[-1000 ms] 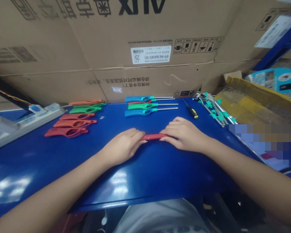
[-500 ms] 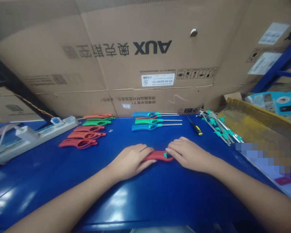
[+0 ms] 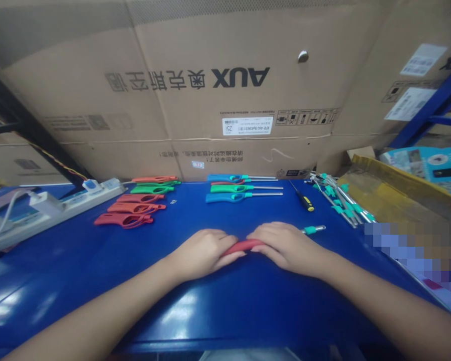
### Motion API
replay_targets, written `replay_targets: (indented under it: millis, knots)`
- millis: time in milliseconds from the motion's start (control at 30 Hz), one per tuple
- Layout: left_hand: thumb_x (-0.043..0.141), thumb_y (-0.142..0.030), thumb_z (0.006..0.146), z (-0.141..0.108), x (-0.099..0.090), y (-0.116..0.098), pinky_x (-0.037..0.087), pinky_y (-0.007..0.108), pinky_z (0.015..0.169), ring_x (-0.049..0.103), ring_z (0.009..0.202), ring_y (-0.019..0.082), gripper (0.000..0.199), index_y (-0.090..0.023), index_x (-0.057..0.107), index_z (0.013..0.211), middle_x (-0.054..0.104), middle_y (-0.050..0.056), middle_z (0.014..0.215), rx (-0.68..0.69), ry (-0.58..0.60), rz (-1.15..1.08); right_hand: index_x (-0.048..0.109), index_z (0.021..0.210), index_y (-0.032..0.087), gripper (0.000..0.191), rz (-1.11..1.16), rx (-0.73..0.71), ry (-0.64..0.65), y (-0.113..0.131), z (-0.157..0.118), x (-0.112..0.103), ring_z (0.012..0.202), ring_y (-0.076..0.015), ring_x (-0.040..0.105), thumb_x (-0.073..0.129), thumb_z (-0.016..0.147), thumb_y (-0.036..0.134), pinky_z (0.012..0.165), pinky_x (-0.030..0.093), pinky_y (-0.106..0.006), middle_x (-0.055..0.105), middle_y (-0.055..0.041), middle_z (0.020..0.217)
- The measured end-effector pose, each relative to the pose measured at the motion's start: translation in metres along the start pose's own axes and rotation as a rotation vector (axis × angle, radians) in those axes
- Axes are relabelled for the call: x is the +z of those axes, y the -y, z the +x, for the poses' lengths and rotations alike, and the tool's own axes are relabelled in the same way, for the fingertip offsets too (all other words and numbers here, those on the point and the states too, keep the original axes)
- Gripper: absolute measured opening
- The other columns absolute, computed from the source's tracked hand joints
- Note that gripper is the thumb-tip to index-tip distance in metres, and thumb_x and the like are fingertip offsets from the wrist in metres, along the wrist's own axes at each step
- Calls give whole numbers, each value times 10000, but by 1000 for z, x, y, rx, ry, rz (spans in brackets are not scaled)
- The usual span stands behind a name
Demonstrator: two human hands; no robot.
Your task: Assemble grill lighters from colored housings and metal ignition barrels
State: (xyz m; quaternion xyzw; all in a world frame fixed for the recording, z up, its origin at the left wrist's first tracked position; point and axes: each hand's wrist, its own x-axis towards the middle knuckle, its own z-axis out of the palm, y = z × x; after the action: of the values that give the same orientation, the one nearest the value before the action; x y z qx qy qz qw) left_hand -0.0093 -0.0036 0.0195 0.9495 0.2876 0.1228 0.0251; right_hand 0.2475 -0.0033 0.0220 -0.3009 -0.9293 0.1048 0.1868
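Both hands are on a red lighter handle (image 3: 243, 246) above the middle of the blue table. My left hand (image 3: 207, 252) is closed around its left end, thumb below. My right hand (image 3: 281, 245) wraps the other end, hiding much of it. Past the right knuckles shows a metal tube with a teal piece (image 3: 314, 229); whether it joins the red handle is hidden. Farther back lies a row of stick lighters, among them a blue lighter (image 3: 225, 197) and a green lighter (image 3: 229, 188) with metal tubes.
Several empty handle shells, red (image 3: 124, 219) and green (image 3: 152, 189), lie at left by a white power strip (image 3: 86, 205). A screwdriver (image 3: 304, 198) and a heap of metal tubes (image 3: 342, 200) lie at right, near a yellow-edged box (image 3: 406, 185). Cardboard (image 3: 173, 115) stands behind.
My right hand has moved left and slightly down over the red handle, covering its teal trigger. The tube with the teal piece now shows beyond that hand. The view has shifted a little.
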Motion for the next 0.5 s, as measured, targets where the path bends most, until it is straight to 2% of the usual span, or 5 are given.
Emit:
replay_targets:
  millis: [133, 300, 500]
  knots:
    - [397, -466, 1063, 0, -5, 13, 448, 292, 662, 644, 694, 190, 418, -158, 677, 1027, 678, 51, 793, 16, 3, 17, 704, 1078, 197, 272, -119, 14, 2, -7, -1, -11, 899, -213, 671, 552, 1005, 411, 806, 436, -343, 750, -46, 995]
    - [403, -481, 1057, -1, -8, 25, 471, 293, 690, 655, 721, 193, 420, -164, 677, 1040, 672, 50, 807, 27, 24, 0, 737, 993, 179, 234, -286, -16, -19, -16, -8, -14, 768, -196, 666, 528, 1006, 282, 739, 397, -338, 749, -40, 849]
    - [441, -409, 1060, 0, -5, 13, 528, 304, 786, 712, 890, 213, 331, -187, 621, 1225, 720, 65, 1033, -81, 62, -58, 738, 953, 173, 222, -388, -58, -77, -18, -9, -6, 719, -188, 641, 545, 1000, 271, 703, 351, -341, 733, -34, 788]
